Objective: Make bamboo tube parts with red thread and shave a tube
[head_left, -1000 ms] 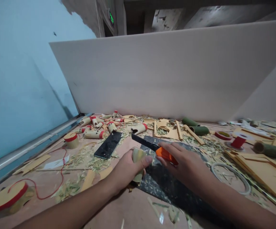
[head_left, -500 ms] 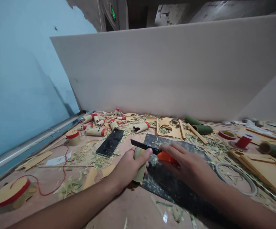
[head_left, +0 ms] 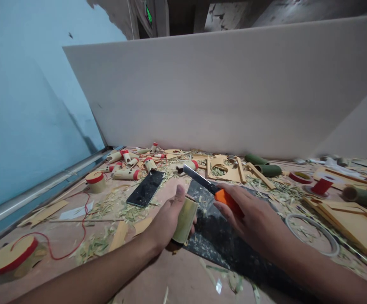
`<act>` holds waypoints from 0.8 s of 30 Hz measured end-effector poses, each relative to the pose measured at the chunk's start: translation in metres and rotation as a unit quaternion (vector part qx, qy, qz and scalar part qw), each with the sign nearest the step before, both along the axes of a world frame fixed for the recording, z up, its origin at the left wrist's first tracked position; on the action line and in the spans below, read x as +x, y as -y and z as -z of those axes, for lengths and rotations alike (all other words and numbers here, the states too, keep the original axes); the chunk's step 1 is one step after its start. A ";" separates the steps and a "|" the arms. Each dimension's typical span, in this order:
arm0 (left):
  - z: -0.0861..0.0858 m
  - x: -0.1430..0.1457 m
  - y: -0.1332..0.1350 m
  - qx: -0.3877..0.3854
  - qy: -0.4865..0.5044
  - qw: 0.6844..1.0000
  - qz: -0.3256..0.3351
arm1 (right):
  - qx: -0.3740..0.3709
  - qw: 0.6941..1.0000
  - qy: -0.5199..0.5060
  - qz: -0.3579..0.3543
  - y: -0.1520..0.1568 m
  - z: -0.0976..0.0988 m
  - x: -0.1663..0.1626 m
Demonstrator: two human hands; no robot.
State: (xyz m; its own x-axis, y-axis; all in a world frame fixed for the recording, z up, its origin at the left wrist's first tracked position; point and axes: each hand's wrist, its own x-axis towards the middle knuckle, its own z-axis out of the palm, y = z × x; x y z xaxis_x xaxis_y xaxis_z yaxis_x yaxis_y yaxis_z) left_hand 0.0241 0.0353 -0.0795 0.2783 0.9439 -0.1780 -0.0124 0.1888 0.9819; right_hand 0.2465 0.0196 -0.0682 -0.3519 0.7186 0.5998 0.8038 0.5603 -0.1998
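A short section of bamboo tube [head_left: 186, 220], pale green with scraped-looking sides, stands tilted in my left hand [head_left: 167, 221]. My left fingers wrap round it and the thumb points up along its rim. My right hand [head_left: 249, 213] is closed round the orange handle of a utility knife [head_left: 226, 197]. The knife's long blade points up and to the left, beyond the tube and apart from it. Beneath both hands lies a dark, scuffed cutting mat [head_left: 215, 236] with shavings on it.
A phone [head_left: 145, 188] lies left of the mat. Behind it are several bamboo pieces with red bands [head_left: 128, 174]. A drum-like disc [head_left: 10, 255] with red cord sits front left. Tape rings [head_left: 313, 234], a red spool [head_left: 322, 185] and wooden frames [head_left: 354, 223] lie right. A white panel [head_left: 218, 97] stands behind.
The knife has lifted off the bamboo tube and its blade has swung upward. My left thumb has moved from across the tube to upright, showing more of its side.
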 end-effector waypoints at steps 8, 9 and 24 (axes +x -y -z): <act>-0.006 -0.008 0.005 0.134 -0.081 0.984 0.089 | -0.129 0.988 -0.036 -0.078 0.006 -0.009 -0.001; -0.008 -0.007 0.005 0.131 -0.066 0.985 0.092 | -0.136 0.986 -0.025 -0.092 0.006 -0.009 0.000; -0.010 -0.006 0.006 0.061 -0.005 0.995 0.076 | -0.204 0.966 0.021 -0.157 0.008 -0.013 0.000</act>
